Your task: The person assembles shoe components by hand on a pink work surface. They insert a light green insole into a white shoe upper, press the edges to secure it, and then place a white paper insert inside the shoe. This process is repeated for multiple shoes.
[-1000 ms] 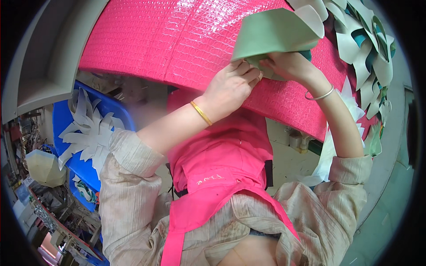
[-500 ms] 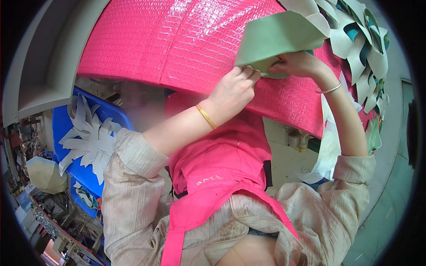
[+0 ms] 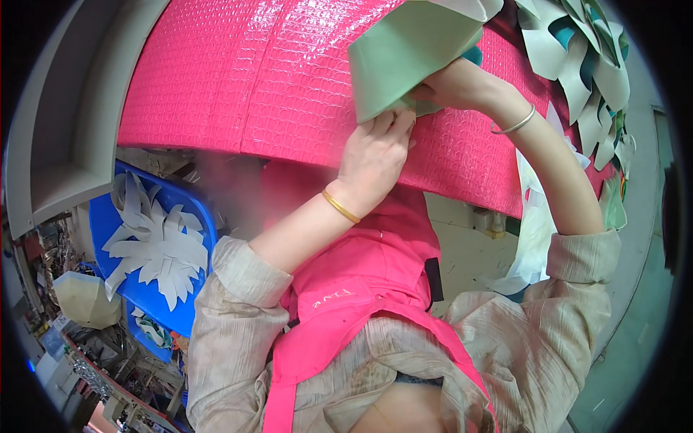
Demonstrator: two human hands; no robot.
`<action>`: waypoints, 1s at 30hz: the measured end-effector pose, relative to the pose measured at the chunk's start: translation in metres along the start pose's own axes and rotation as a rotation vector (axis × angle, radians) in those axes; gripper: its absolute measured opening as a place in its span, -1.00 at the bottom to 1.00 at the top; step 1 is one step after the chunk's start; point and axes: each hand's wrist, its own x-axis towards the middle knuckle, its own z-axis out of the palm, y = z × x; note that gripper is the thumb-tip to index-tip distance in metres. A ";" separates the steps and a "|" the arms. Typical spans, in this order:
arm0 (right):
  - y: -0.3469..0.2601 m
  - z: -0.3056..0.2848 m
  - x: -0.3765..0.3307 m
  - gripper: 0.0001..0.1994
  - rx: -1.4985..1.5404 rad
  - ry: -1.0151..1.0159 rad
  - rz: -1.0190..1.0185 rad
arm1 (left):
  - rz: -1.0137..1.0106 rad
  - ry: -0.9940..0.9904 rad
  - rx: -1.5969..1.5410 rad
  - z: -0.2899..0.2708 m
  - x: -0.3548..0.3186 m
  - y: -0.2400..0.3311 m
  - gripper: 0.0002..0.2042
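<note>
Both my hands are on a stiff, pale green sheet-like piece point(image 3: 404, 54), folded into an open, angular shape above the pink table. My left hand point(image 3: 377, 151), with a gold bangle at its wrist, is closed on the piece's lower edge in a pinch. On the far right side of it, my right hand point(image 3: 458, 85), wearing a silver bangle, grips the piece. Those right fingertips are partly hidden in its fold. A bit of teal shows behind the right hand.
A quilted, glossy pink cover point(image 3: 216, 86) spans the table. Pale, curved cut pieces point(image 3: 570, 61) with teal sides heap up at the far right. White strips point(image 3: 162, 249) lie in a blue container point(image 3: 133, 285) at left. White sheeting point(image 3: 533, 224) hangs by my right forearm.
The green piece and both hands have shifted left, with the piece tilting more steeply. Both hands keep their hold. My view has also moved slightly.
</note>
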 end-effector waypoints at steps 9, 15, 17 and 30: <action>0.010 0.004 -0.004 -0.78 0.036 0.087 -0.066 | -0.066 0.082 -0.070 0.008 0.000 0.003 -0.58; 0.011 -0.003 -0.014 -0.67 -0.180 0.123 -0.145 | -0.079 0.020 0.048 0.012 0.013 0.021 -0.56; 0.013 -0.004 -0.018 -0.65 -0.123 0.124 -0.098 | -0.059 0.054 -0.006 0.017 0.014 0.020 -0.56; 0.018 0.006 -0.021 -0.73 -0.274 0.209 -0.088 | -0.138 -0.070 0.037 0.022 0.035 0.040 -0.56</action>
